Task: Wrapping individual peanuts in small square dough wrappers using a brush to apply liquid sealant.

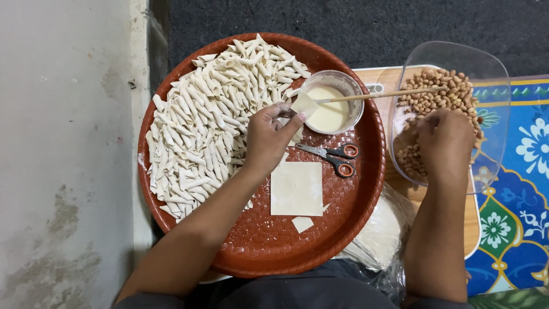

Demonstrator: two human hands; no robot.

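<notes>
L hand (pixel 267 137) pinches small dough square (pixel 304 105) over red tray (pixel 366 171); R hand (pixel 445 140) curled in peanut bowl (pixel 457 57).

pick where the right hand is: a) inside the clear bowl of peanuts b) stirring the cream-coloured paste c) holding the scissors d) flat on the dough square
a: the right hand reaches down into the clear bowl among the peanuts, while the scissors lie untouched on the red tray and the left hand pinches a small dough piece.
</notes>
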